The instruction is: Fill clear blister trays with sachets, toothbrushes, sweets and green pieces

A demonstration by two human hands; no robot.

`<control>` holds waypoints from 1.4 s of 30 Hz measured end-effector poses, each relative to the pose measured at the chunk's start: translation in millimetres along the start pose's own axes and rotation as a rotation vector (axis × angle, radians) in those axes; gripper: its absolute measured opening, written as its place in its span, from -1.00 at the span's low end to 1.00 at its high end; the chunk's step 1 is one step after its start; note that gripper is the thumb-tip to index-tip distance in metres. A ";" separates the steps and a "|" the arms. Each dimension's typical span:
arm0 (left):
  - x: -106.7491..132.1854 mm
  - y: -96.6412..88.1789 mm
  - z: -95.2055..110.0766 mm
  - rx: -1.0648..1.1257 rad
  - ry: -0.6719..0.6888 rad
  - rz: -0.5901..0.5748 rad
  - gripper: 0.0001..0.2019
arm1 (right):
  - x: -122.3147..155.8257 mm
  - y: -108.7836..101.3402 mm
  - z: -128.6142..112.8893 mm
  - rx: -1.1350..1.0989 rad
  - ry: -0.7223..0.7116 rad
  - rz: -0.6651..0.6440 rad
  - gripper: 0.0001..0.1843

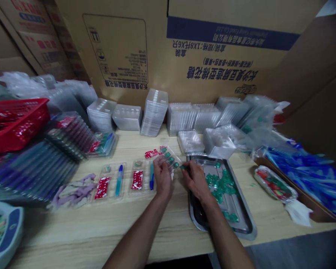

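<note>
A clear blister tray (168,157) is held at 12 o'clock in the narrow grip of the left hand (162,177). A small green piece (183,167) is pinched just beside its edge by the right hand (196,179). Loose green pieces (221,183) lie in a steel tray (242,203) at 3 o'clock; open desk (100,231) runs to the near edge at 7 o'clock.

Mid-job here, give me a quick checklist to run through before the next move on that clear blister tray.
1. Left hand holding the clear blister tray: ok.
2. Right hand firmly on the green piece at the tray's edge: cannot tell.
3. Loose green pieces available in the steel tray: ok.
4. Every blister pocket filled: cannot tell, the hands and glare hide some.
</note>
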State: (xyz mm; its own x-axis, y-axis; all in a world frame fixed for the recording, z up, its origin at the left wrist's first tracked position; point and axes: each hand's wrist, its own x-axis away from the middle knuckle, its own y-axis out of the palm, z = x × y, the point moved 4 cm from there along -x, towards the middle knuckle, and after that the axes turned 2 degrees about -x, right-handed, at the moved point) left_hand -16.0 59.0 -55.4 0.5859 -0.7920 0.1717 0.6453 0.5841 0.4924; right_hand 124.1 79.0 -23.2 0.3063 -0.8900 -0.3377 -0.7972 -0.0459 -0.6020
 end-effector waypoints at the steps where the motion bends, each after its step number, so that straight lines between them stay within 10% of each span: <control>1: -0.7 -1.2 2.8 -0.001 0.033 0.031 -0.74 | -0.1 -0.4 0.1 -0.032 -0.003 -0.010 -0.87; 26: -0.2 -1.0 4.1 0.117 -0.007 0.039 -0.63 | 2.1 10.9 -3.8 0.007 -0.036 -0.088 -0.80; 33: 2.6 0.4 2.7 0.182 -0.050 0.001 -0.57 | 2.6 -10.9 22.9 -0.374 0.233 0.225 -0.56; 42: 13.9 7.3 5.4 -0.094 0.061 -0.096 -0.51 | 5.2 9.3 27.9 -1.003 0.516 -0.074 -0.45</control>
State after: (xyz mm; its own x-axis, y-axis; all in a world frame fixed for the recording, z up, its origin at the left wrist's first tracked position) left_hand -5.7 51.3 -44.9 0.5459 -0.8346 0.0740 0.7414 0.5223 0.4214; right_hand 132.8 86.6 -50.7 0.3035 -0.9403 0.1539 -0.9149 -0.2425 0.3227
